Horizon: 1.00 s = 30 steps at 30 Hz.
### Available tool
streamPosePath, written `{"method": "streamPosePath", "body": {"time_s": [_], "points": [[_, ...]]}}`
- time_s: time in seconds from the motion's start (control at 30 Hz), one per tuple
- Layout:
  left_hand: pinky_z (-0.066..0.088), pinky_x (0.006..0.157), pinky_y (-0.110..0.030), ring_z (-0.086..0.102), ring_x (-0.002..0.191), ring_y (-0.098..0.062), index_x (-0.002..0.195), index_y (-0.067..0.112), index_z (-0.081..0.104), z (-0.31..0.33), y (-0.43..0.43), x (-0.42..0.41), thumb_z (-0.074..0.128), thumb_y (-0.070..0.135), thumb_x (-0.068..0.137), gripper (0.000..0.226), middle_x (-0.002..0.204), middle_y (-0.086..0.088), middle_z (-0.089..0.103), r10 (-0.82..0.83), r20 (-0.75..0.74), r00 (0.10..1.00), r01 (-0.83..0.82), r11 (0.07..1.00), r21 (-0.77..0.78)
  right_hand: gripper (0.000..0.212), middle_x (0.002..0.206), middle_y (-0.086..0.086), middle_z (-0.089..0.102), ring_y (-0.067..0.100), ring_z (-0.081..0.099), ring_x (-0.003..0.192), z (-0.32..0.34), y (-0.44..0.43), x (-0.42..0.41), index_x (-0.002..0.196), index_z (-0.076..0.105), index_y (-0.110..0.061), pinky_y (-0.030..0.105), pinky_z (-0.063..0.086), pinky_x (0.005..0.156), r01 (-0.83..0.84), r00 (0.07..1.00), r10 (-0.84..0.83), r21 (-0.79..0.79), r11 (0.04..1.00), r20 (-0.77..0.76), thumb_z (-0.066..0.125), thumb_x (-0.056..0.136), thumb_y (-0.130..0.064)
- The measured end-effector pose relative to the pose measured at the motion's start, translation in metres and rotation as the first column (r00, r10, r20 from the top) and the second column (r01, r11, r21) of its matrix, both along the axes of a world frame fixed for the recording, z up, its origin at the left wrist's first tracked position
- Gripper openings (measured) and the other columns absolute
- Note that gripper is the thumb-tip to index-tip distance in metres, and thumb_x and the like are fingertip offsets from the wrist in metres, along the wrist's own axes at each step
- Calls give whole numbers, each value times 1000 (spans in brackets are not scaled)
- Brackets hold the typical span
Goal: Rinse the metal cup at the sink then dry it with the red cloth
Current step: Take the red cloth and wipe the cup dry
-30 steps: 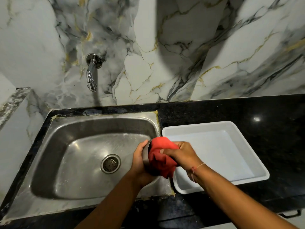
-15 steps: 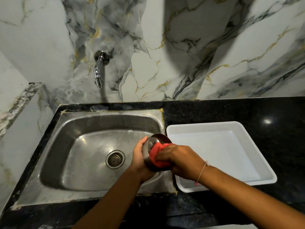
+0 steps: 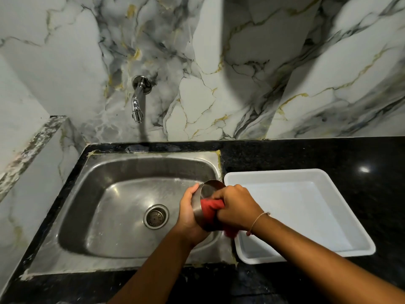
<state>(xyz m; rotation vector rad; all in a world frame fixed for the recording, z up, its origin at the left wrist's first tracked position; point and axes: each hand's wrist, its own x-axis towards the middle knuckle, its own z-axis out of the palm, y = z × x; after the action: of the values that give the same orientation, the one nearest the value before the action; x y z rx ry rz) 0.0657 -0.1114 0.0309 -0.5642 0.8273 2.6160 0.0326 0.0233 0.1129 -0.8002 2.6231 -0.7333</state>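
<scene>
The metal cup is held on its side above the right edge of the steel sink, its mouth turned to the right. My left hand wraps around its outer wall from the left. My right hand is closed on the red cloth and presses it into the cup's mouth. Part of the cloth hangs out below my right hand. The cup's inside is mostly hidden by cloth and fingers.
A chrome tap juts from the marble wall above the sink; no water runs. A white plastic tray sits on the black counter right of the sink, and my right forearm crosses its near corner. The drain lies left of my hands.
My right hand has pushed the red cloth deeper into the cup, so less cloth shows. The cup's rim has turned more upward. The camera has shifted, so the scene sits further right.
</scene>
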Motion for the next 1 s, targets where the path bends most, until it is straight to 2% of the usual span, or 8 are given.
{"method": "streamPosePath", "body": {"time_s": [0.13,0.27,0.37,0.47,0.6,0.77,0.9,1.0], "points": [[59,84,-46,72,93,-35,99,1,77,3,-2,1,57,58,80,63,96,-23,75,10,-24,1000,-9,999,39,25,68,11,73,20,65,69,-1,-1,6,77,76,-13,34,52,63,279,902,-141,-301,912,409,63,55,-17],[57,87,-55,70,104,-41,116,0,71,5,-4,-3,53,48,86,59,116,-29,71,42,-22,999,-39,994,105,24,87,18,72,30,63,82,6,13,5,96,73,4,38,49,72,676,598,-119,-418,606,793,68,73,2],[57,88,-54,70,106,-37,115,8,74,7,-17,-4,56,35,86,43,117,-21,74,112,-46,993,-107,989,104,30,102,22,75,30,68,87,19,46,0,103,74,4,41,51,83,754,599,-105,-514,409,794,64,75,8],[57,81,-57,72,101,-40,109,13,77,6,-26,-7,62,47,84,44,113,-18,76,137,42,990,-137,990,15,27,89,14,79,25,70,78,24,86,2,91,79,-6,37,56,69,757,649,-235,-582,297,724,62,74,9],[61,69,-54,75,91,-39,94,7,81,11,-14,-13,63,43,86,41,102,-22,78,220,123,968,-215,975,-57,39,80,6,80,20,69,68,10,93,9,85,81,-22,33,57,58,713,696,-459,-607,350,553,64,75,11],[60,79,-47,74,94,-32,119,6,67,26,18,-23,46,34,96,41,102,-17,77,322,131,938,-315,946,-72,54,84,-11,81,8,74,77,-8,56,8,97,78,-39,26,61,73,610,782,-489,-634,476,385,61,78,9],[51,97,-54,61,117,-38,131,1,59,38,26,-20,41,27,99,45,124,-22,64,401,137,906,-377,911,-168,47,78,6,78,24,72,74,-12,49,6,111,75,-31,43,62,76,603,783,-535,-597,529,318,61,80,2],[56,77,-48,67,95,-34,111,3,66,47,27,-22,44,25,98,33,109,-19,69,491,150,858,-460,865,-198,36,75,3,77,19,70,71,-17,40,24,111,75,-26,39,61,74,532,812,-570,-559,636,125,76,77,-14]]}}
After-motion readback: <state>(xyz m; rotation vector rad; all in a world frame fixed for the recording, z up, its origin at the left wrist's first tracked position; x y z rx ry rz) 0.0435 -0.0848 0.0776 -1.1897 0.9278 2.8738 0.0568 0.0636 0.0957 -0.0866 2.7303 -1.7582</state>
